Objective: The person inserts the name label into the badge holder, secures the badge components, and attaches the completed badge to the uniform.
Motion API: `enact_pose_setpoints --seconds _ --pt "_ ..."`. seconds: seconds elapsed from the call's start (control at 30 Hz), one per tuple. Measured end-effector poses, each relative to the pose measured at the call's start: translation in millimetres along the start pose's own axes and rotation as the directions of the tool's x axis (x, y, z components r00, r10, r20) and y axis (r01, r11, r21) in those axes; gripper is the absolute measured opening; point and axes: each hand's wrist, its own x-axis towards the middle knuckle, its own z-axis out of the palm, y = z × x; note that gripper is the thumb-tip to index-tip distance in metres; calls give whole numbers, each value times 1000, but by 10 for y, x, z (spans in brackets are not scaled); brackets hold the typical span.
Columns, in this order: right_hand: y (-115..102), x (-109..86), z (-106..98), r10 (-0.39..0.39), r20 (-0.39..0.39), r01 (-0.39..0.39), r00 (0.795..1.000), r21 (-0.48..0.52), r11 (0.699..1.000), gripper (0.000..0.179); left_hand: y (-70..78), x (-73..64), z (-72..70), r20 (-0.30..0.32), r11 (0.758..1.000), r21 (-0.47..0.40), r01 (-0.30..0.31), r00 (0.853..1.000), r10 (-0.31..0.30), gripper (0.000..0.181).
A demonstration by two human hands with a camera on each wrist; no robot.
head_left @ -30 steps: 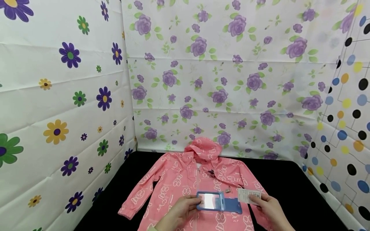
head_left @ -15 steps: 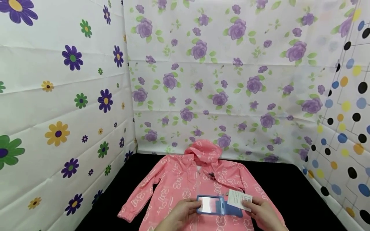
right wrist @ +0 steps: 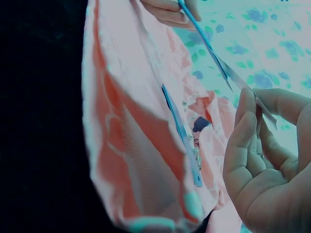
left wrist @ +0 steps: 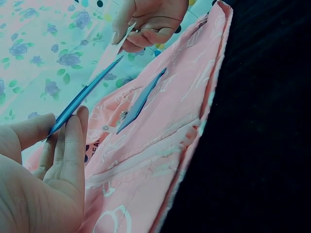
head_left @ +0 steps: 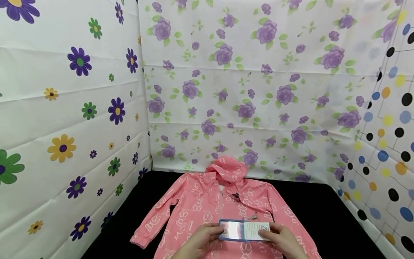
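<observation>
1 clear-windowed blue holder, left fingers pinching its edge; 1 white printed card, right fingers pinching it; 1 flat blue piece lies on 1 pink jacket.

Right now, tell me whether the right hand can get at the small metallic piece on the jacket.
Probably not: the right hand has its grip taken up by the white card. Otherwise the way looks free, since the small metallic piece lies uncovered on the pink jacket, close by.
</observation>
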Motion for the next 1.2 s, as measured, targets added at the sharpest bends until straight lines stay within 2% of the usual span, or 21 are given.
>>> enact_pose_setpoints --seconds 0.1,0.27,0.43,0.67,0.9,1.03,1.2 --pt "0 -17 41 -13 -14 13 1000 -16 1000 63 -2 -8 14 5 1000 -17 -16 1000 17 30" --pt "3 -56 90 -38 7 38 999 -41 998 59 -2 -29 32 5 1000 -24 -13 1000 13 29" --pt "8 -48 181 -17 -2 17 1000 -60 998 58 18 -30 61 -8 1000 -16 3 1000 -3 34" --pt "3 -38 268 -27 49 30 998 -67 997 61 24 -32 103 -31 1000 -3 23 999 -23 33" --pt "49 -53 368 -55 116 64 992 -80 995 65 -2 -70 123 17 999 -25 31 999 -31 23" --pt "86 -56 397 -63 147 79 987 -104 991 65 -22 -89 114 23 999 -23 31 999 -30 20" --pt "51 -68 444 -72 122 87 990 -124 988 63 -29 -84 130 32 1000 -27 1 999 0 22"
